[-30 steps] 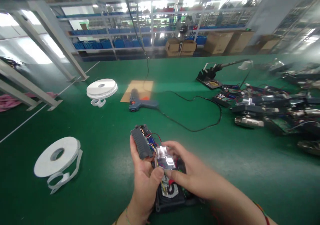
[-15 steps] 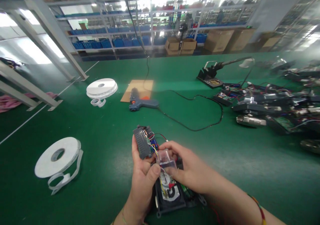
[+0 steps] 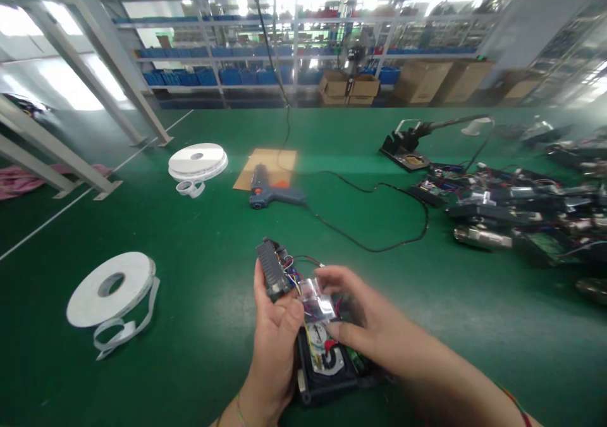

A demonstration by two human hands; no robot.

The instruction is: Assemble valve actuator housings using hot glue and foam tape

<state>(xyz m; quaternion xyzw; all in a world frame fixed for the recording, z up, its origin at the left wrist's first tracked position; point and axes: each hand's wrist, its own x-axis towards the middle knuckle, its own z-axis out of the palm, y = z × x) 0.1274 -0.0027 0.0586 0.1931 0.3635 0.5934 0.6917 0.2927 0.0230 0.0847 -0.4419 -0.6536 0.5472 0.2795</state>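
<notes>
Hands meet low in the middle of the view over an opened black device housing (image 3: 327, 373) that lies on the green table (image 3: 474, 326) at the near edge. The left hand (image 3: 275, 329) is closed round a dark ribbed module (image 3: 271, 275), which stands tilted up and to the far left out of the grip, with thin red, blue and yellow wires (image 3: 294, 272) running from it down into the housing. Its thumb presses on the left edge of a small clear plastic piece (image 3: 317, 300). The right hand (image 3: 367, 326) pinches the same clear piece from the right, fingers curled above it and thumb below, so the piece sits between both hands, just above the housing's open face with its silvery insert (image 3: 325, 354).

Farther off, a blue-grey glue gun (image 3: 272, 193) lies beside a cardboard sheet (image 3: 265, 167), its black cord (image 3: 379, 224) looping to the right. Two white tape rolls lie to the left, one near (image 3: 111, 288) and one far (image 3: 196, 161). A soldering stand (image 3: 403, 148) and a pile of electronic parts (image 3: 516, 212) fill the right side. No brand, label or writing can be read anywhere.
</notes>
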